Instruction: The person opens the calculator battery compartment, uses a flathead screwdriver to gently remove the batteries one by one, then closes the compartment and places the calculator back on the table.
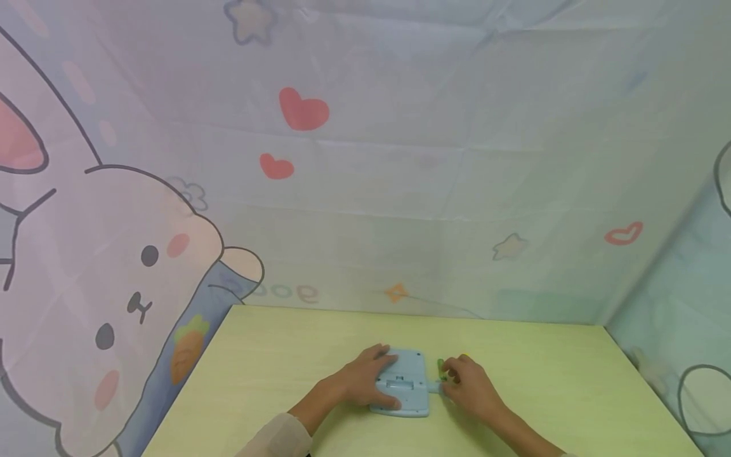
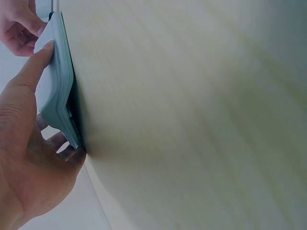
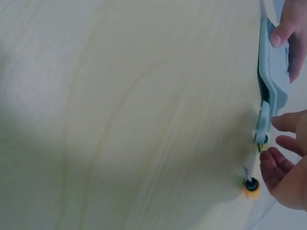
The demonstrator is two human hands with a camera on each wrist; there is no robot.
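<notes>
A light blue plastic device lies on the table with a recessed compartment facing up. My left hand grips its left side, thumb on top and fingers at the far edge. Just right of the device is a small flat light blue piece, partly covered by my right hand in the head view. A green stick-like thing stands beside my right fingertips. Those fingers are loosely bent close to the blue piece and green thing; no firm hold on either shows.
A yellow-orange screwdriver with a black collar and metal tip lies near the right hand's fingers. The pale yellow table ends at a patterned cloth backdrop behind, with more cloth at both sides.
</notes>
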